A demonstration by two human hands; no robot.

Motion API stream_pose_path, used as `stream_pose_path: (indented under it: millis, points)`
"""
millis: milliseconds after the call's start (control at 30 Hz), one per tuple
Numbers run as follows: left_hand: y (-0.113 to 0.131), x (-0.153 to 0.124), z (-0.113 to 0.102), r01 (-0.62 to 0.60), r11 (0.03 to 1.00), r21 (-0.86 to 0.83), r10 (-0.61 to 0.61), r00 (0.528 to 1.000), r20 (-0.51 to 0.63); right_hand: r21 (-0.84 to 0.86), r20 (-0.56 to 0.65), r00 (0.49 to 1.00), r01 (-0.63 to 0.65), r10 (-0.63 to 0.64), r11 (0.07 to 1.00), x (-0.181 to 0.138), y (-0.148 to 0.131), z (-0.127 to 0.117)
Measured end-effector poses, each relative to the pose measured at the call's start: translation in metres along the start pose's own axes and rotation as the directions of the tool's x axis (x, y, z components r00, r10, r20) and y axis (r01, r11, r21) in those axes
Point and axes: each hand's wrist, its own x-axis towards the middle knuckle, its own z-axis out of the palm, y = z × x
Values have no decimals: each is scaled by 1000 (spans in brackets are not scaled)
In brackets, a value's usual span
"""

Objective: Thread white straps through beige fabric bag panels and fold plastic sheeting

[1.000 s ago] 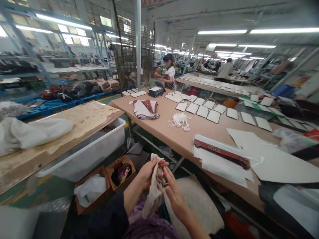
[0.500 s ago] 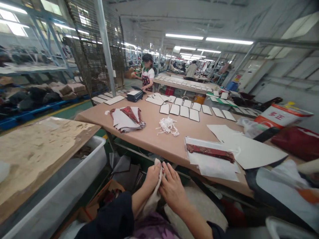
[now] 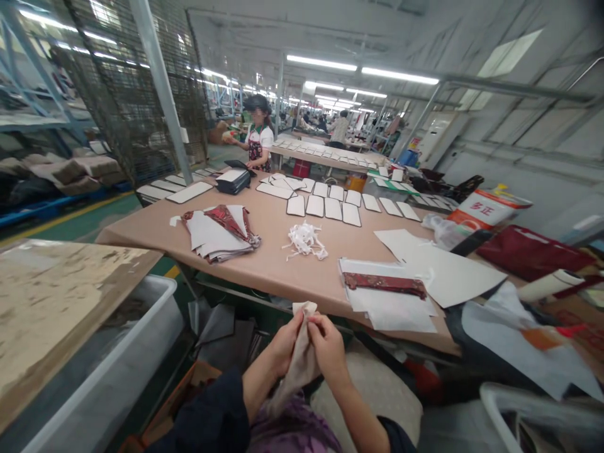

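Nearest to the wearer, the beige cloth (image 3: 301, 365) is held in the air in front of the near edge of the brown-covered table (image 3: 276, 274), hanging down toward the lap. The left hand (image 3: 283, 346) is closed around the upper part of this cloth, and the right hand (image 3: 328, 343) grasps it from the other side with the fingertips pinched near its top. Lower than the table edge, behind the right forearm, there is a pale cushion (image 3: 377, 390). To the left of the table stands a white plastic bin (image 3: 120, 384), partly under a worn board (image 3: 61, 296). On the near part of the table lie a dark red strip (image 3: 384, 285) over white sheets, a loose heap of white ribbons (image 3: 306, 240) and a stack of white and red pieces (image 3: 214, 233). On the far part of the table, pale panels with dark edges (image 3: 333, 208) are laid in rows, beside a dark case (image 3: 233, 181). Beyond the table, a co-worker (image 3: 259, 139) in a patterned apron is standing.
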Motion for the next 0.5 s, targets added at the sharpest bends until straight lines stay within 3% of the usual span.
stream_pose_path:
  millis: [100, 233, 333, 433, 500]
  points:
    - [-1, -2, 6, 4, 1000, -21, 0, 984, 176, 237, -28, 983, -171, 182, 956, 11, 6, -18]
    - [-3, 1, 14, -103, 992, -78, 123, 934, 336, 513, -36, 958, -226, 283, 828, 18, 8, -34]
    - [-8, 3, 19, -110, 991, -78, 130, 931, 340, 403, -104, 971, -156, 215, 902, 17, 0, -42]
    - [-13, 2, 22, -126, 989, -75, 143, 937, 319, 83, -202, 979, 16, 1, 996, 10, -13, -47]
    - [-17, 1, 23, -132, 989, -63, 145, 943, 300, 5, -163, 984, 71, -69, 997, 2, -23, -46]
